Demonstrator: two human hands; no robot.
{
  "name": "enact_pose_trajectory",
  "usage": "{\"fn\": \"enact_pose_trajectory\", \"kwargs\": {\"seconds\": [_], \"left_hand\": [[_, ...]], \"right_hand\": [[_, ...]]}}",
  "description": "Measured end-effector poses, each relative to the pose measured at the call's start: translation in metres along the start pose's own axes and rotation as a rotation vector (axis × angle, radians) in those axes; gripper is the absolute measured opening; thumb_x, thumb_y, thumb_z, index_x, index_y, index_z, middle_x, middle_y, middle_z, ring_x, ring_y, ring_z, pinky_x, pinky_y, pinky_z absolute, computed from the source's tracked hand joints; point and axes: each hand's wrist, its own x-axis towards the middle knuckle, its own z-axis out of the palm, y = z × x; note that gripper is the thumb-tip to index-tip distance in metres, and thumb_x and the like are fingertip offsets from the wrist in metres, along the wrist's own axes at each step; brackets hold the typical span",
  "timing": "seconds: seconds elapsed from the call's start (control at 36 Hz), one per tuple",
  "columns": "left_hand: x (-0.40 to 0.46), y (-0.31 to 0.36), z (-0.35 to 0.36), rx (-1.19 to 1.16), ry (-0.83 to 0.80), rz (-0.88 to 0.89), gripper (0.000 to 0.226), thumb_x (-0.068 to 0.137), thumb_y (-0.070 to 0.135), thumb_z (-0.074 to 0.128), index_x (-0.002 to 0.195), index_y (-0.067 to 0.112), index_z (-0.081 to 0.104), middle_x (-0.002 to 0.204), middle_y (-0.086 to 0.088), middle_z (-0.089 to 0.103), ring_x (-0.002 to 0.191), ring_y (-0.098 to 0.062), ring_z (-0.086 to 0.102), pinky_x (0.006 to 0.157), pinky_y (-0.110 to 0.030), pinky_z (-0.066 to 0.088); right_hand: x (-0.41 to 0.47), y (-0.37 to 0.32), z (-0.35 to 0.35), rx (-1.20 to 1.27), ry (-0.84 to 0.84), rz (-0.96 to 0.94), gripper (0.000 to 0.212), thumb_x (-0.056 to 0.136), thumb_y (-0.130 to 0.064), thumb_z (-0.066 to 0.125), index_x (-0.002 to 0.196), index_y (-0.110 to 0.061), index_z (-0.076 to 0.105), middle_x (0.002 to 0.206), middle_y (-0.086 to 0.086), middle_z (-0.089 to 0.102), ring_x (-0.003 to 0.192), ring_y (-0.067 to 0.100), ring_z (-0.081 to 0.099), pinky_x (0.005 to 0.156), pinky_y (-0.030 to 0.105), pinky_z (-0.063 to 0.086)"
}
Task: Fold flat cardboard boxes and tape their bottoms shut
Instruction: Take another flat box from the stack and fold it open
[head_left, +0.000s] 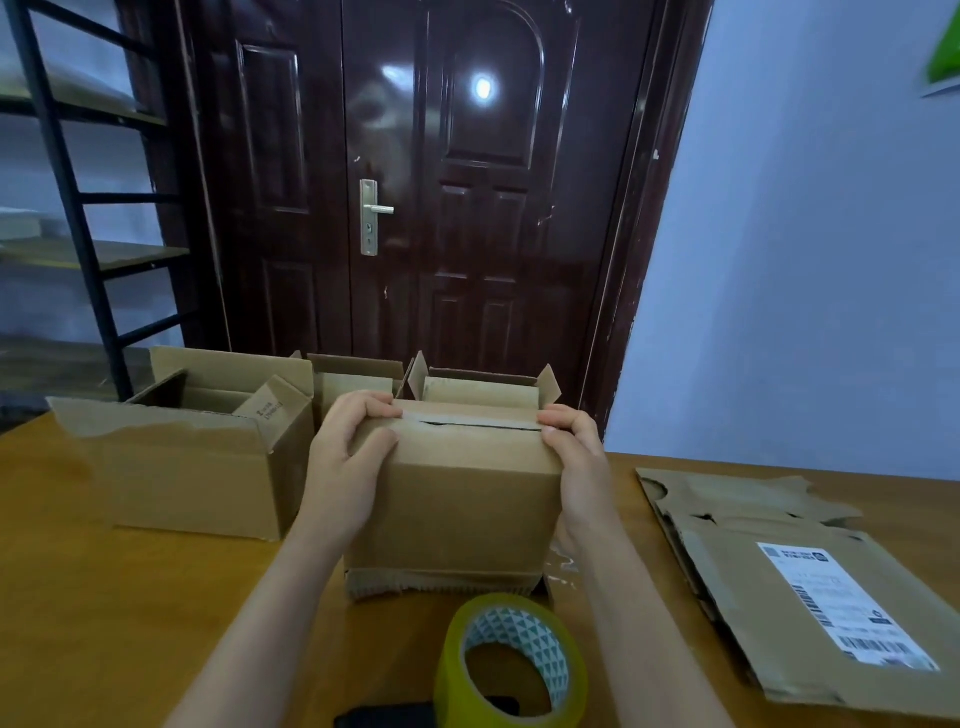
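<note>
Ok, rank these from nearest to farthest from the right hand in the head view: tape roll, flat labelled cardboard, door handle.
From the right hand:
1. Tape roll, on the table just below it, toward the person.
2. Flat labelled cardboard, lying off to the right.
3. Door handle, on the door beyond the table.

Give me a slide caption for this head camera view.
Both hands, left hand and right hand, hold a box's flaps closed beside the tape roll.

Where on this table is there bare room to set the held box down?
Bare wood lies near left, in front of the open box, and between the right hand and the flat cardboard. Behind the held box it is crowded; the tape roll blocks the near middle.
</note>
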Motion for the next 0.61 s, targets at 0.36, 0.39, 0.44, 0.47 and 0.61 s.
{"fn": "enact_pose_trajectory", "kwargs": {"seconds": [0.36,0.39,0.44,0.47,0.61], "left_hand": [[0.001,0.015,0.008,0.050,-0.076,0.067,0.021,0.076,0.023,0.045,0.093,0.018,0.056,0.105,0.014,0.052,0.097,0.016,0.044,0.076,0.003,0.030],[0.000,0.014,0.008,0.041,-0.073,0.061,0.021,0.076,0.024,0.045,0.093,0.018,0.056,0.105,0.014,0.052,0.097,0.015,0.044,0.076,0.003,0.030],[-0.001,0.010,0.007,0.010,-0.065,0.035,0.021,0.076,0.025,0.045,0.093,0.019,0.056,0.107,0.013,0.051,0.100,0.013,0.045,0.079,0.000,0.031],[-0.002,0.007,0.006,-0.008,-0.060,0.015,0.020,0.076,0.025,0.045,0.092,0.019,0.055,0.108,0.012,0.051,0.100,0.013,0.045,0.080,-0.003,0.032],[-0.011,-0.003,0.004,-0.070,-0.067,-0.050,0.026,0.076,0.027,0.045,0.097,0.015,0.054,0.112,0.009,0.048,0.101,0.010,0.043,0.077,-0.002,0.033]], "right_hand": [[0.002,-0.004,-0.012,0.081,0.062,0.072,0.020,0.091,-0.008,0.043,0.096,-0.014,0.062,0.114,-0.002,0.058,0.100,0.018,0.053,0.078,0.031,0.044],[0.002,-0.004,-0.012,0.077,0.062,0.070,0.020,0.091,-0.008,0.043,0.096,-0.015,0.062,0.115,-0.001,0.058,0.101,0.018,0.053,0.079,0.032,0.044],[0.003,-0.003,-0.010,0.063,0.059,0.068,0.020,0.091,-0.008,0.044,0.093,-0.016,0.062,0.117,0.000,0.057,0.106,0.021,0.052,0.088,0.038,0.045],[0.003,-0.002,-0.008,0.050,0.055,0.067,0.020,0.090,-0.008,0.044,0.092,-0.017,0.062,0.117,0.000,0.056,0.108,0.023,0.051,0.093,0.042,0.044],[0.001,0.003,-0.003,0.004,0.061,0.029,0.020,0.090,-0.008,0.044,0.088,-0.017,0.062,0.117,-0.002,0.056,0.110,0.021,0.050,0.098,0.044,0.041]]}}
